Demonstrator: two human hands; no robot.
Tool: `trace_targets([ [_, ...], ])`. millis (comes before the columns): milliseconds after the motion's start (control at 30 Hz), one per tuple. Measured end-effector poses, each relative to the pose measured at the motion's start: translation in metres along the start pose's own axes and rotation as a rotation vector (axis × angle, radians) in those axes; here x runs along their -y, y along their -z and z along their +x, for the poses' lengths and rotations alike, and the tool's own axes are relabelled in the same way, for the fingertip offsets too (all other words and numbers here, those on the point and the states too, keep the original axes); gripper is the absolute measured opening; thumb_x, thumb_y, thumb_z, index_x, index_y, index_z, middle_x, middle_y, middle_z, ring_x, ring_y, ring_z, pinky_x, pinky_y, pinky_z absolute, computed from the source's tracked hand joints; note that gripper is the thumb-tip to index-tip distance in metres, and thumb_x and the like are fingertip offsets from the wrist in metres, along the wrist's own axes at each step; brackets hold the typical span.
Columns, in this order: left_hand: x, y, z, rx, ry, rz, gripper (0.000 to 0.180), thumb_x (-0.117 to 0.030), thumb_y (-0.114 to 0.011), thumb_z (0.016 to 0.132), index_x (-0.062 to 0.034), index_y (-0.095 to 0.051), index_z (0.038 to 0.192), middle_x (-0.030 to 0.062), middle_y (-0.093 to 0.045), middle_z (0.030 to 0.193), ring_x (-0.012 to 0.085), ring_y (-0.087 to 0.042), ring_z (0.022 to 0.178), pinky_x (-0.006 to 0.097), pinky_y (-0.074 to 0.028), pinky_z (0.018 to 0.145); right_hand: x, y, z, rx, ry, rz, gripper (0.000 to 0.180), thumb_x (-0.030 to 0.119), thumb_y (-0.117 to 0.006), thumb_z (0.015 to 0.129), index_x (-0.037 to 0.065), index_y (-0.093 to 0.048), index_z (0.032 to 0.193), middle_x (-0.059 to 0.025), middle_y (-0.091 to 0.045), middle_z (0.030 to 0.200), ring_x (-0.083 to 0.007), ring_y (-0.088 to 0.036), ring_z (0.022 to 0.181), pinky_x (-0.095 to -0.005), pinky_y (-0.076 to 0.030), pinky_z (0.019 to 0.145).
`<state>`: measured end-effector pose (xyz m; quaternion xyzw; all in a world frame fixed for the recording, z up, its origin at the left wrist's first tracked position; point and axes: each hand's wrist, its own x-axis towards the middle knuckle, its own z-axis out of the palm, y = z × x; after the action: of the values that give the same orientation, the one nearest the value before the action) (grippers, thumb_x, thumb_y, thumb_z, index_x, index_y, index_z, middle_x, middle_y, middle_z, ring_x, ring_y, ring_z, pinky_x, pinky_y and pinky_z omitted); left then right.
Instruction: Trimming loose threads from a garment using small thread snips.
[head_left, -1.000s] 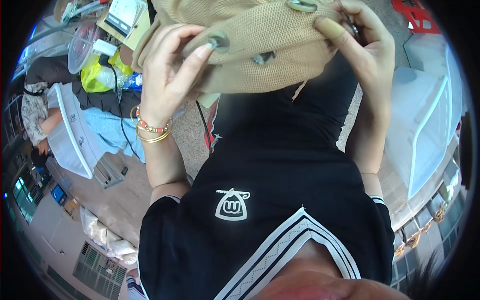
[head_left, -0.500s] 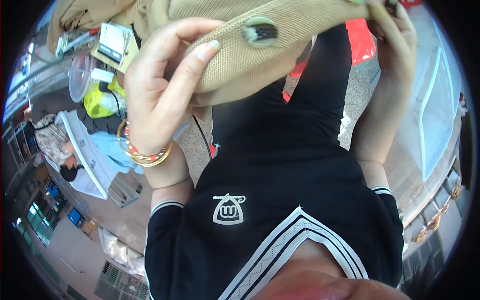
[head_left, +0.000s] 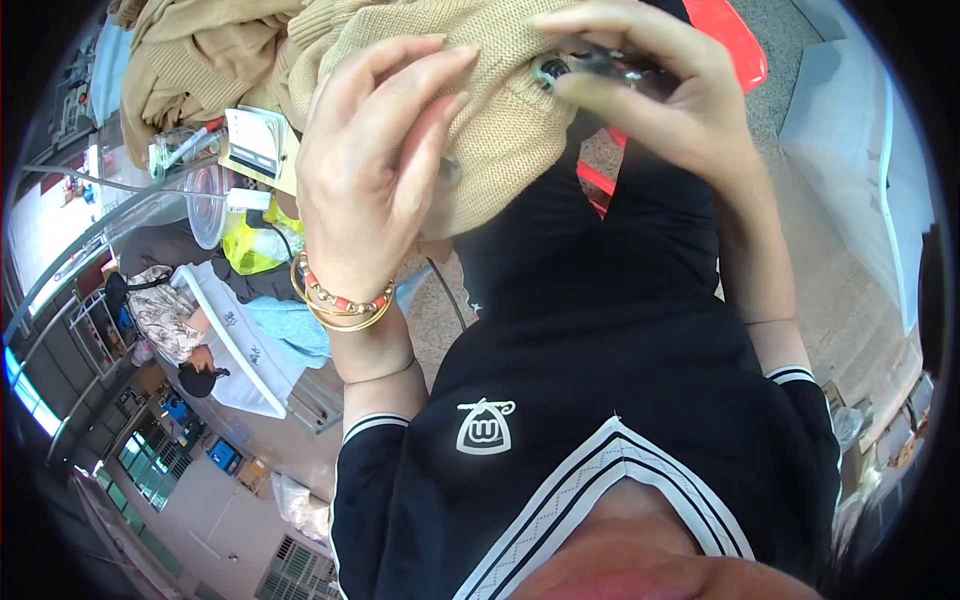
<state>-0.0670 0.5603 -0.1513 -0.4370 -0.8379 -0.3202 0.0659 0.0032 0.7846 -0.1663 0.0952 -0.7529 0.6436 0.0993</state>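
Observation:
A beige knit garment (head_left: 500, 130) lies bunched over my lap, its folds running up to the far edge. My left hand (head_left: 365, 165), with bangles at the wrist, curls its fingers on the left part of the knit. On the right, my right hand (head_left: 675, 105) is bent around a small dark, shiny metal tool (head_left: 625, 68), blurred and partly hidden by the fingers, so its exact kind does not show. Its thumb and the tool are at a dark round button (head_left: 550, 70) on the garment's edge.
More beige knitwear (head_left: 200, 70) is piled at the far left, near a notepad (head_left: 255, 140) and a yellow plastic bag (head_left: 250, 240). A person (head_left: 165, 315) works beside a white bin (head_left: 235, 340). A translucent sheet-like container (head_left: 850, 150) stands at the right; red plastic (head_left: 735, 45) shows beyond my legs.
The stretched knit strip has been lowered and bunched on my lap. My right hand has come left and nearer the button, and my left hand has shifted slightly right and down.

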Motion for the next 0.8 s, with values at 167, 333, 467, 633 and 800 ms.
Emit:
trace_targets([
  [167,0.000,-0.003,0.007,0.029,0.023,0.013,0.023,-0.004,-0.072,0.080,-0.0081,-0.072,0.103,0.0096,-0.064,0.103,0.0226,-0.064,0.083,0.030,-0.051,0.071,-0.013,-0.002,0.001,0.108,-0.033,-0.163,0.030,-0.001,-0.072,0.075,0.000,-0.066,0.104,-0.0074,-0.064,0.082,-0.0161,-0.058,0.068,-0.0279,-0.046,0.065],
  [333,0.009,-0.019,0.006,-0.277,-0.163,0.129,0.017,-0.001,-0.074,0.078,-0.0044,-0.071,0.095,0.0089,-0.064,0.090,0.0206,-0.062,0.074,0.029,-0.049,0.064,-0.073,-0.014,0.020,-0.081,0.826,0.145,0.027,-0.003,-0.069,0.072,0.000,-0.066,0.099,-0.0072,-0.060,0.075,-0.0167,-0.056,0.065,-0.0279,-0.044,0.061],
  [467,0.015,-0.022,0.003,-0.343,-0.114,0.017,0.010,0.000,-0.073,0.080,-0.0025,-0.069,0.088,0.0076,-0.063,0.080,0.0196,-0.061,0.073,0.028,-0.048,0.063,0.002,0.003,0.011,0.146,0.011,-0.258,0.026,-0.003,-0.066,0.072,-0.001,-0.066,0.098,-0.0070,-0.061,0.076,-0.0142,-0.058,0.067,-0.0259,-0.044,0.062],
  [633,0.013,-0.034,-0.002,-0.363,0.095,-0.186,0.007,-0.001,-0.071,0.083,-0.0016,-0.067,0.089,0.0065,-0.063,0.082,0.0167,-0.060,0.071,0.027,-0.047,0.063,-0.014,-0.009,0.024,-0.056,0.093,0.079,0.033,0.005,-0.075,0.080,-0.001,-0.064,0.111,-0.0038,-0.063,0.087,-0.0100,-0.055,0.074,-0.0219,-0.042,0.063],
  [800,0.018,-0.037,-0.014,-0.367,0.177,-0.276,0.005,-0.002,-0.065,0.089,-0.0008,-0.063,0.093,0.0059,-0.062,0.086,0.0137,-0.059,0.072,0.025,-0.047,0.065,0.016,0.003,0.024,0.152,0.069,-0.233,0.035,0.006,-0.075,0.080,0.001,-0.066,0.113,-0.0024,-0.060,0.083,-0.0106,-0.050,0.068,-0.0235,-0.039,0.059],
])
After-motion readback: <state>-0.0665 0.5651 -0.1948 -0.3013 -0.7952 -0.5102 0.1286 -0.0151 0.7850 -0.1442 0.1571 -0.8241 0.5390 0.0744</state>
